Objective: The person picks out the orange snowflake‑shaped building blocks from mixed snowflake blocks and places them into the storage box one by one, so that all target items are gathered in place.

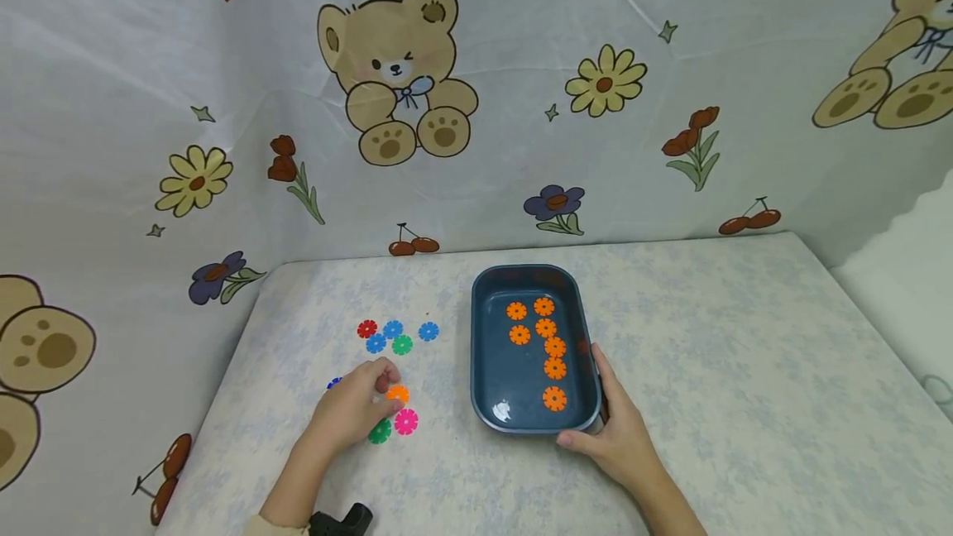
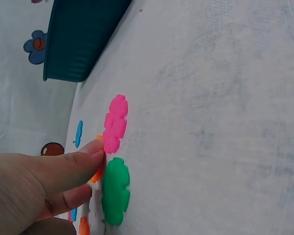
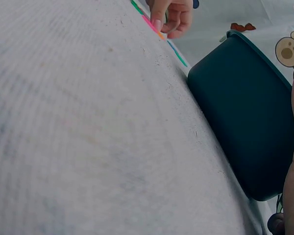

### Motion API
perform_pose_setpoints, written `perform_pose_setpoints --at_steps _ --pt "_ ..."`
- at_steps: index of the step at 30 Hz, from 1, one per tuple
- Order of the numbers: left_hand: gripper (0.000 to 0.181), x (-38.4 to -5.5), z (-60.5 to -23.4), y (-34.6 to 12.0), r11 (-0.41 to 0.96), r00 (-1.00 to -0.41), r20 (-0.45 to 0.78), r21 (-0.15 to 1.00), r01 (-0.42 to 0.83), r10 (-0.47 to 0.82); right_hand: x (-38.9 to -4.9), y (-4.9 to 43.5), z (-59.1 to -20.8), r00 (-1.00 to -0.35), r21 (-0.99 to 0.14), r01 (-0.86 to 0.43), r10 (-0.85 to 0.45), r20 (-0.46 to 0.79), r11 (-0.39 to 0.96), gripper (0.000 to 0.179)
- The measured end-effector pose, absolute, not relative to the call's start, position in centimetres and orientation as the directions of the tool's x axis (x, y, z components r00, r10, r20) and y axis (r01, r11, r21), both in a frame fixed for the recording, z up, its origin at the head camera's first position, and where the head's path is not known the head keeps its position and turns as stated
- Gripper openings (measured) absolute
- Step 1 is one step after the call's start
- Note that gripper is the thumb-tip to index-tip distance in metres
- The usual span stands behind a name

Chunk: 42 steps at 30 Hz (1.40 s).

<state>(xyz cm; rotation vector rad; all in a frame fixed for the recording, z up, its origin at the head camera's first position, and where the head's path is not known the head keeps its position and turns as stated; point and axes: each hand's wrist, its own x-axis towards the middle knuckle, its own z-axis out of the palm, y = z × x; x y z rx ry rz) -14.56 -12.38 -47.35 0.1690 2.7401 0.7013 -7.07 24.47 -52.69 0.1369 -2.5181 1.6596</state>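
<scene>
My left hand (image 1: 357,404) is among loose notched plastic discs, with thumb and index finger about an orange disc (image 1: 398,394). In the left wrist view the thumb partly hides that orange disc (image 2: 96,175). A pink disc (image 1: 406,422) and a green disc (image 1: 380,432) lie beside the thumb. My right hand (image 1: 618,437) grips the near right corner of a dark blue tray (image 1: 487,420), thumb at the front and fingers along the side. Several orange discs (image 1: 554,368) lie flat inside the tray, mostly on its right half.
Beyond the left hand lie a red disc (image 1: 367,328), several blue discs (image 1: 428,331) and another green disc (image 1: 402,345). A dark blue disc (image 1: 334,383) is partly covered by the left hand. A printed bear cloth (image 1: 506,189) hangs behind the table (image 1: 744,370).
</scene>
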Motion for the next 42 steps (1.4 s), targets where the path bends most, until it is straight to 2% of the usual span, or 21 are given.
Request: perform_pose_setpoints --at_steps 3,8,14,18,23,27,31,33,38,42 --pt "0.032 -14.7 -47.4 -12.4 0.885 -0.946 -0.279 0.466 0.015 0.163 -7.1 24.5 -52.7 -0.988 -0.910 -0.146 -0.007 0.155 0.389 0.129" --pt "0.028 -14.7 -47.5 -12.4 0.885 -0.946 -0.273 0.464 0.032 0.177 -7.1 24.6 -52.7 -0.987 -0.911 -0.148 -0.006 0.158 0.385 0.129" --pt "0.025 -14.5 -47.3 -11.7 0.858 -0.955 -0.210 0.507 0.074 0.207 -7.1 24.7 -52.5 -0.988 -0.906 -0.143 0.000 0.156 0.398 0.129" --pt "0.022 -14.5 -46.6 -10.9 0.782 -0.965 -0.164 0.621 0.059 0.203 -7.2 24.7 -52.4 -0.988 -0.906 -0.141 0.001 0.154 0.399 0.129" --pt "0.021 -14.6 -44.4 -8.4 0.602 -0.969 -0.131 0.798 0.023 0.211 -7.1 24.8 -52.4 -0.988 -0.902 -0.139 0.002 0.153 0.409 0.129" --pt "0.018 -15.0 -42.3 -5.6 0.557 -0.952 -0.114 0.828 0.067 0.284 -7.1 24.8 -52.4 -0.988 -0.902 -0.144 -0.002 0.156 0.407 0.130" --pt "0.014 -15.6 -41.2 -2.6 0.592 -0.912 -0.088 0.785 0.184 0.400 -7.0 24.8 -52.4 -0.988 -0.901 -0.139 0.001 0.153 0.412 0.130" --pt "0.013 -16.1 -41.2 -1.1 0.630 -0.888 -0.064 0.728 0.269 0.454 -7.0 24.8 -52.4 -0.988 -0.901 -0.140 0.003 0.155 0.411 0.129" --pt "0.011 -17.6 -42.8 2.3 0.715 -0.812 0.006 0.469 0.518 0.584 -6.9 24.7 -52.4 -0.986 -0.911 -0.159 -0.007 0.169 0.380 0.128" --pt "0.007 -18.6 -44.2 3.9 0.743 -0.781 0.022 0.291 0.603 0.625 -6.9 24.6 -52.4 -0.986 -0.918 -0.160 -0.023 0.163 0.363 0.128"
